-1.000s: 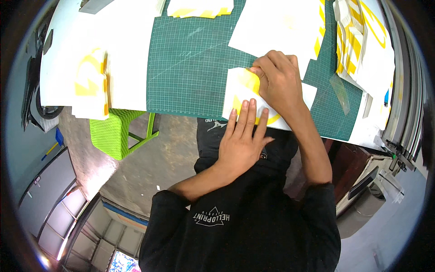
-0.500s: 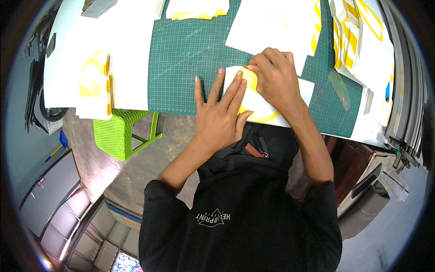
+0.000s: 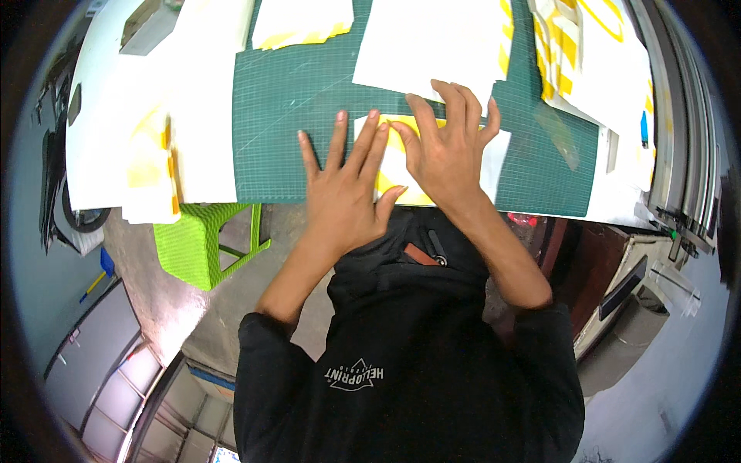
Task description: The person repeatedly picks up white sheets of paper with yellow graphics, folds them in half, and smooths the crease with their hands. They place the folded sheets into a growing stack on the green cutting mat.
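A white sheet of paper with yellow print (image 3: 492,158) lies on the green cutting mat (image 3: 289,116), by the mat's near edge. My left hand (image 3: 343,197) is spread out, its index finger and thumb resting on the sheet's left part and its other fingers over the mat. Over the middle of the sheet is my right hand (image 3: 451,158), fingers apart and bent. Its thumb reaches toward the left fingertips, at a yellow patch near the sheet's top edge. Nothing shows in either hand. Part of the sheet is hidden under both hands.
Larger white and yellow sheets (image 3: 432,46) lie just beyond my right hand. A smaller paper stack (image 3: 301,21) is at the far side, folded yellow-striped pieces (image 3: 559,58) at the right, another stack (image 3: 150,166) at the left. A green stool (image 3: 189,247) stands below the table.
My right hand has gone from a closed grip at the sheet's top edge to spread fingers over the sheet. My left hand stays flat. The whole view has shifted slightly.
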Motion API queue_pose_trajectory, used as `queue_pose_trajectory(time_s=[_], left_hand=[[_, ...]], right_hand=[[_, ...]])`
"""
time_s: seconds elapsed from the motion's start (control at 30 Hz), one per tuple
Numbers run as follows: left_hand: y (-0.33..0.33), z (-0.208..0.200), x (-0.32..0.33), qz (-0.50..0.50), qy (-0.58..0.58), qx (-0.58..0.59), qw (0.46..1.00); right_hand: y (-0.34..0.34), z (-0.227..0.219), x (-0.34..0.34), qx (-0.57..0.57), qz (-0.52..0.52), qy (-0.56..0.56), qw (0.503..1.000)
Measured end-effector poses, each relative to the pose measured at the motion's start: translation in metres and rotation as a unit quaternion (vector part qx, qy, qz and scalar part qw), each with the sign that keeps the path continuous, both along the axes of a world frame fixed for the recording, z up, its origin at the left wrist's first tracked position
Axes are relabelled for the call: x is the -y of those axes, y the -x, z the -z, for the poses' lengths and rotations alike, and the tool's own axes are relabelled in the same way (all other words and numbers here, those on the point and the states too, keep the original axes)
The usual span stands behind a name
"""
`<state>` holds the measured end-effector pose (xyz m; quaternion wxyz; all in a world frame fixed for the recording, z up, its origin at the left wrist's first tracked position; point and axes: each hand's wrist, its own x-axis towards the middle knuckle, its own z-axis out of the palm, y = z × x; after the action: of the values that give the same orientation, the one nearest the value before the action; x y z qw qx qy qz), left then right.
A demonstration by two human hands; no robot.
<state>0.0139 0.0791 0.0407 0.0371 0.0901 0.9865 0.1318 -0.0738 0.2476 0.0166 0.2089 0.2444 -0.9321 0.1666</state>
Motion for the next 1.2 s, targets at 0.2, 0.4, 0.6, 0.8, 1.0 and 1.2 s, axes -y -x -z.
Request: queue_pose_trajectory(time_s=[0.2, 0.4, 0.6, 0.8, 1.0, 1.2], left_hand=[[0.001, 0.0, 0.001, 0.001, 0.005, -0.003, 1.0], [-0.001, 0.004, -0.002, 0.006, 0.006, -0.002, 1.0], [-0.003, 0.003, -0.001, 0.011, 0.021, 0.001, 1.0], [-0.001, 0.002, 0.003, 0.018, 0.025, -0.006, 1.0], [0.003, 0.0, -0.001, 0.028, 0.036, 0.005, 0.999], [-0.002, 0.004, 0.001, 0.023, 0.024, -0.005, 0.999]], right_hand=[[-0.002, -0.001, -0.095, -0.002, 0.154, -0.051, 0.987], [-0.006, 0.003, -0.149, 0.027, 0.222, 0.076, 0.972], [-0.004, -0.012, -0.184, 0.085, 0.233, -0.019, 0.969], [-0.022, -0.033, -0.17, 0.228, 0.218, 0.305, 0.899], [-0.064, -0.023, -0.014, 0.112, 0.047, 0.206, 0.971], [-0.031, 0.004, -0.08, 0.017, 0.15, 0.028, 0.988]])
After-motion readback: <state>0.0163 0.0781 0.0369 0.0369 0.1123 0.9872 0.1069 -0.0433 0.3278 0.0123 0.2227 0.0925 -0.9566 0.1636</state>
